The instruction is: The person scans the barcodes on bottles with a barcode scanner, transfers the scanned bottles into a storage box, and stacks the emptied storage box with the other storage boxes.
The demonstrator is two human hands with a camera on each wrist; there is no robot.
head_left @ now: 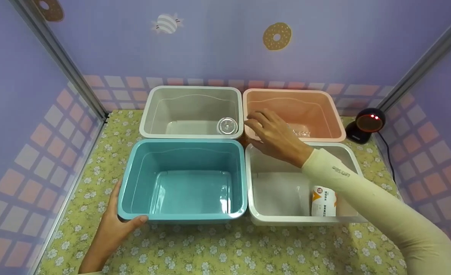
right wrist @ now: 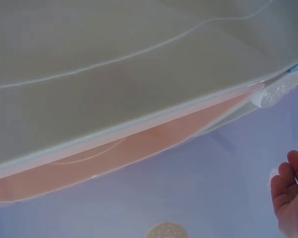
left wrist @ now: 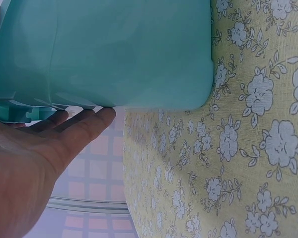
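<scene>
My left hand (head_left: pixel 111 227) rests at the near left corner of the blue bin (head_left: pixel 182 217). Its thumb lies on the front rim, and the left wrist view has the extended fingers (left wrist: pixel 84 126) against the outer wall below the rim. My right hand (head_left: pixel 275 135) hovers near the meeting corners of the bins, over the left front edge of the pink bin (head_left: pixel 294 91). Its fingers are loosely bent, and nothing shows in the palm in the right wrist view. A clear, round-topped plastic item (head_left: pixel 227 126) is in the grey bin (head_left: pixel 191 88). Clear plastic (head_left: pixel 302 133) shows inside the pink bin.
The white bin (head_left: pixel 305 219) at the near right holds a white package with orange print (head_left: pixel 323 201), partly behind my right forearm. A black scanner (head_left: pixel 367 124) with red lights stands right of the pink bin, its cable along the right wall. Flowered cloth (head_left: pixel 210 248) covers the table.
</scene>
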